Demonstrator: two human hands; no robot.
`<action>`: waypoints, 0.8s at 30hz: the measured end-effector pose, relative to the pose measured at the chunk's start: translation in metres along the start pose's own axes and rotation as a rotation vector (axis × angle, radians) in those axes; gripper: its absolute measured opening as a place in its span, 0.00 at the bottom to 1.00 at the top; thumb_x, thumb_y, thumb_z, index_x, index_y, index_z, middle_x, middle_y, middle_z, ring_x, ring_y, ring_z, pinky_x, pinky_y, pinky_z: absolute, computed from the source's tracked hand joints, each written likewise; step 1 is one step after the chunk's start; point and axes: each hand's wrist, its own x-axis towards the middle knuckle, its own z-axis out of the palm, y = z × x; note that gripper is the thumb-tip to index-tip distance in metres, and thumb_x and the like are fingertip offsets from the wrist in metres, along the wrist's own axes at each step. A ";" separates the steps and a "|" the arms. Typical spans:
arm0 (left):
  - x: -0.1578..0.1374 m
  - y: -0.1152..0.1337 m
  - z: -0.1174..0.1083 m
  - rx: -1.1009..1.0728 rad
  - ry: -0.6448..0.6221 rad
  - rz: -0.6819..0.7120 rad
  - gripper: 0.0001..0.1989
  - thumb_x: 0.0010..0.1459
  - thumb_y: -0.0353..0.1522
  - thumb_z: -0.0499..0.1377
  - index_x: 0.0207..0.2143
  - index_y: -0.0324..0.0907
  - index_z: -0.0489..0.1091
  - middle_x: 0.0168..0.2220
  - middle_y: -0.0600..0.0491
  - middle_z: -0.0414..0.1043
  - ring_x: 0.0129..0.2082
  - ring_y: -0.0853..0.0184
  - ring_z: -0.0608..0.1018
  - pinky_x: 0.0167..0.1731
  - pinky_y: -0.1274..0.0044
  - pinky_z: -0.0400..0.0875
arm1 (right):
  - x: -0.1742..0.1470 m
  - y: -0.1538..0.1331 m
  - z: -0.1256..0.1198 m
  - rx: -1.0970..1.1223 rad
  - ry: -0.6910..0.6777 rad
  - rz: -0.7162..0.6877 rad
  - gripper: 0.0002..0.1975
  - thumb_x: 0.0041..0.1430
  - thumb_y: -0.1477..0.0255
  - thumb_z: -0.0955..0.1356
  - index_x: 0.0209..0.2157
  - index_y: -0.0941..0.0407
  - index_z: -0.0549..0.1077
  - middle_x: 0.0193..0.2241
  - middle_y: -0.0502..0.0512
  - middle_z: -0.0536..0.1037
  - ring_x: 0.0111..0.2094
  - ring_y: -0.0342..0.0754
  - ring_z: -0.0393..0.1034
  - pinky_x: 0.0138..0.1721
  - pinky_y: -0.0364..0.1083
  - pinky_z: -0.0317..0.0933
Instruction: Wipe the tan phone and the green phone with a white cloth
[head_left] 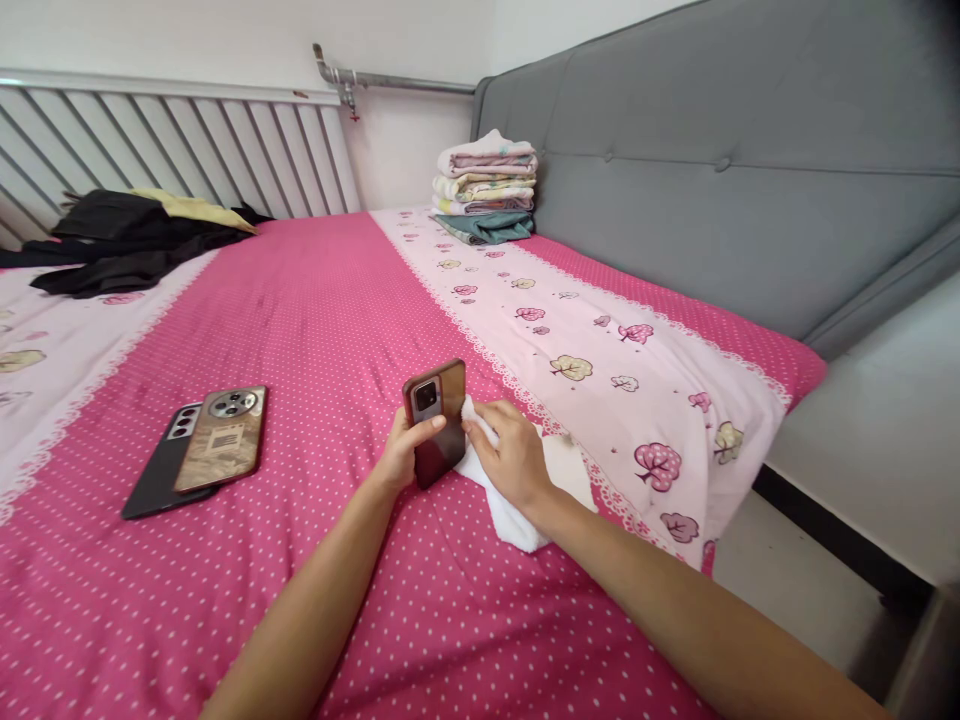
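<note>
My left hand point(406, 447) grips a smartphone point(444, 440) in a brown case, held upright on its edge with the camera side towards me. The thumb lies across its back. My right hand point(511, 452) pinches a white cloth point(517, 520) and presses it against the phone's right edge. The rest of the cloth trails onto the bed below that hand. Left of my hands lie two more phones: one in a gold-brown patterned case point(225, 440) rests partly on top of a black phone point(161, 480).
A pink dotted bedsheet point(322, 330) covers the bed. Dark clothes point(120, 240) lie at the far left by a white radiator point(187, 140). Folded fabrics point(487, 185) are stacked beside the grey headboard point(720, 130). The bed's edge drops to the floor point(795, 570) on the right.
</note>
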 end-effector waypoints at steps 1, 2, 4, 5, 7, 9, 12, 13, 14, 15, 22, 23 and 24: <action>0.000 0.000 0.000 -0.002 -0.001 -0.002 0.20 0.39 0.38 0.71 0.37 0.39 0.79 0.36 0.50 0.81 0.35 0.62 0.80 0.40 0.73 0.75 | 0.000 0.000 0.000 0.001 0.000 -0.002 0.13 0.65 0.70 0.63 0.46 0.57 0.76 0.38 0.58 0.78 0.41 0.52 0.73 0.43 0.49 0.66; 0.000 0.000 -0.001 -0.003 -0.001 -0.004 0.20 0.39 0.38 0.71 0.37 0.39 0.79 0.36 0.49 0.81 0.35 0.61 0.80 0.40 0.73 0.75 | 0.000 0.000 0.000 0.001 0.000 -0.003 0.13 0.65 0.70 0.63 0.46 0.57 0.76 0.38 0.58 0.78 0.41 0.52 0.73 0.43 0.49 0.66; 0.000 -0.001 -0.001 0.003 0.000 -0.006 0.20 0.39 0.38 0.71 0.37 0.39 0.79 0.36 0.49 0.81 0.35 0.61 0.80 0.40 0.72 0.75 | 0.000 0.000 0.000 0.002 0.002 -0.005 0.14 0.65 0.69 0.63 0.47 0.57 0.76 0.39 0.58 0.78 0.41 0.52 0.73 0.43 0.49 0.66; 0.000 -0.001 -0.001 0.006 0.001 -0.005 0.20 0.40 0.38 0.71 0.37 0.39 0.79 0.36 0.49 0.81 0.35 0.61 0.80 0.40 0.72 0.75 | 0.000 0.001 0.000 0.002 0.004 -0.005 0.14 0.65 0.69 0.63 0.47 0.57 0.76 0.39 0.58 0.78 0.41 0.52 0.73 0.43 0.49 0.66; 0.000 -0.001 -0.001 0.007 -0.002 -0.004 0.20 0.40 0.38 0.71 0.37 0.39 0.79 0.36 0.49 0.81 0.34 0.61 0.80 0.40 0.72 0.75 | 0.000 0.001 0.000 0.000 0.003 -0.004 0.13 0.65 0.69 0.63 0.47 0.56 0.76 0.38 0.57 0.78 0.41 0.51 0.73 0.42 0.49 0.66; 0.000 0.000 0.000 0.000 -0.002 -0.006 0.20 0.39 0.38 0.71 0.36 0.39 0.79 0.35 0.49 0.81 0.34 0.61 0.80 0.40 0.72 0.75 | 0.000 0.000 0.000 0.001 0.002 -0.004 0.13 0.65 0.69 0.63 0.47 0.56 0.76 0.38 0.57 0.78 0.41 0.51 0.73 0.42 0.48 0.66; 0.000 0.000 0.000 -0.014 0.002 -0.007 0.19 0.39 0.37 0.71 0.36 0.39 0.79 0.35 0.50 0.81 0.33 0.62 0.80 0.39 0.74 0.75 | 0.000 0.000 0.000 0.005 -0.004 -0.002 0.14 0.65 0.69 0.63 0.47 0.56 0.76 0.39 0.57 0.78 0.41 0.51 0.73 0.43 0.49 0.66; 0.000 0.000 0.000 -0.019 -0.001 -0.005 0.19 0.39 0.37 0.71 0.36 0.39 0.79 0.35 0.51 0.81 0.33 0.63 0.80 0.39 0.74 0.75 | 0.000 0.000 0.000 0.005 -0.004 0.001 0.14 0.65 0.69 0.63 0.47 0.56 0.76 0.39 0.57 0.78 0.41 0.51 0.73 0.43 0.48 0.66; 0.000 0.000 0.000 -0.023 -0.007 -0.002 0.19 0.39 0.37 0.71 0.36 0.40 0.79 0.35 0.51 0.81 0.33 0.64 0.80 0.38 0.75 0.75 | 0.000 0.000 0.000 0.005 -0.006 0.002 0.14 0.65 0.69 0.63 0.47 0.56 0.76 0.39 0.57 0.78 0.41 0.51 0.73 0.43 0.48 0.66; 0.000 0.001 -0.001 -0.024 -0.016 0.000 0.19 0.40 0.37 0.71 0.36 0.40 0.79 0.35 0.52 0.81 0.33 0.64 0.80 0.38 0.76 0.75 | 0.000 0.000 0.000 0.005 -0.007 0.003 0.14 0.65 0.69 0.63 0.47 0.57 0.76 0.39 0.58 0.77 0.41 0.51 0.73 0.43 0.48 0.66; 0.000 0.000 -0.001 -0.002 0.011 -0.008 0.21 0.39 0.38 0.71 0.37 0.39 0.79 0.36 0.50 0.81 0.35 0.62 0.80 0.40 0.73 0.75 | 0.000 0.001 0.000 -0.009 -0.002 -0.004 0.13 0.65 0.69 0.64 0.47 0.56 0.76 0.38 0.58 0.78 0.41 0.52 0.73 0.42 0.49 0.67; 0.001 -0.001 -0.001 0.006 0.014 -0.010 0.21 0.39 0.38 0.71 0.37 0.39 0.79 0.36 0.49 0.81 0.35 0.61 0.80 0.41 0.72 0.75 | 0.000 0.001 0.000 -0.009 -0.001 -0.006 0.13 0.65 0.69 0.64 0.47 0.56 0.76 0.38 0.58 0.78 0.41 0.52 0.73 0.42 0.49 0.67; 0.001 -0.001 -0.001 0.012 0.014 -0.010 0.21 0.39 0.38 0.71 0.37 0.38 0.79 0.36 0.48 0.81 0.35 0.60 0.80 0.41 0.71 0.75 | 0.000 0.001 0.000 -0.009 0.001 -0.005 0.13 0.65 0.69 0.64 0.47 0.56 0.76 0.38 0.57 0.78 0.41 0.52 0.73 0.42 0.49 0.67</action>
